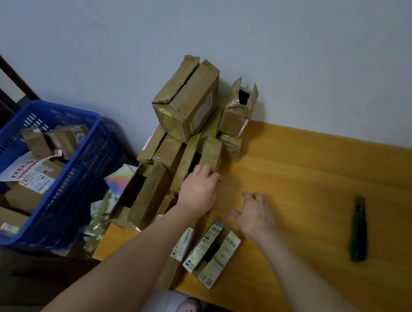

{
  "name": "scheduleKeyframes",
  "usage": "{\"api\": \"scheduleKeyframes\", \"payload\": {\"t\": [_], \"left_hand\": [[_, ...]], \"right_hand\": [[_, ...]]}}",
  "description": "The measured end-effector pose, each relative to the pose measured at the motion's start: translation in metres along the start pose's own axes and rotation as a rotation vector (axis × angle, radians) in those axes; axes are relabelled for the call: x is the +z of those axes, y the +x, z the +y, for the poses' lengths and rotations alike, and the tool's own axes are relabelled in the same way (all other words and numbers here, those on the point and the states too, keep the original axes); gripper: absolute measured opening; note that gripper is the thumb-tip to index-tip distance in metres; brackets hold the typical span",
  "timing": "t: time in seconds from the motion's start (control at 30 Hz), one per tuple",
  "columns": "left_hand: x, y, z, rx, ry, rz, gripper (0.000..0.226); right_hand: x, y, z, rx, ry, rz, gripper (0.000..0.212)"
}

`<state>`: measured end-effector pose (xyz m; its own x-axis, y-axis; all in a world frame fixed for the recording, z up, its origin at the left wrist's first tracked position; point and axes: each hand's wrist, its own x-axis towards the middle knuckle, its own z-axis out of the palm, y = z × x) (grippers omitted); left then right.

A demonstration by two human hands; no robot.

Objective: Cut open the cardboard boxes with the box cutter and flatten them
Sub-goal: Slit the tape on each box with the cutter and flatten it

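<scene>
- Yellow wooden tabletop (305,171) runs back to a pale wall (246,27).
- Nearest, at the front edge, lie two small labelled cartons (211,253), already slit along the top but not flattened.
- Just beyond them the right hand (257,215) hovers over bare wood, fingers spread, holding nothing.
- Beside it the left hand (199,190) rests on a taped box (208,153) low in the pile, fingers bent over its edge. I cannot tell whether it truly grips.
- Well to the right lies the green box cutter (361,231), untouched, apart from both hands.
- Farther back, the pile of cardboard boxes (186,101) leans against the wall, several gaping open.
- Likely step: drawing one box out. It sits low, so steadying the upper boxes with the free hand should stop a topple.
- Left of the tabletop, a blue basket (79,179) holds more boxes and papers. Pulling toward the bare wood avoids it.
</scene>
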<state>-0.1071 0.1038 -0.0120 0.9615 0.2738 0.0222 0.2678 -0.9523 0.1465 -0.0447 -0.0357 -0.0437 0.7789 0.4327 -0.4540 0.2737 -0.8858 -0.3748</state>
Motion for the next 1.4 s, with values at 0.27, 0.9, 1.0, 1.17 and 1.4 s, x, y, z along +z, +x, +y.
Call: {"api": "scheduleKeyframes", "payload": {"t": [0.27, 0.9, 1.0, 1.17, 1.4], "left_hand": [[0.032, 0.000, 0.027, -0.055, -0.098, -0.695, 0.030], [0.023, 0.038, 0.076, -0.409, -1.122, -0.229, 0.019], [0.034, 0.040, 0.086, -0.585, -1.214, -0.345, 0.044], [0.060, 0.045, 0.099, -0.592, -1.242, -0.422, 0.061], [0.083, 0.055, 0.115, -0.564, -1.140, -0.356, 0.057]], "right_hand": [[0.030, -0.019, 0.013, 0.481, 0.466, -0.268, 0.054], [-0.023, -0.010, 0.043, 0.610, 1.570, 0.366, 0.033], [-0.020, -0.009, 0.053, 0.536, 1.528, 0.403, 0.030], [-0.021, -0.006, 0.092, 0.542, 0.844, 0.408, 0.042], [-0.025, 0.009, 0.180, 0.625, 0.087, 0.244, 0.065]]}}
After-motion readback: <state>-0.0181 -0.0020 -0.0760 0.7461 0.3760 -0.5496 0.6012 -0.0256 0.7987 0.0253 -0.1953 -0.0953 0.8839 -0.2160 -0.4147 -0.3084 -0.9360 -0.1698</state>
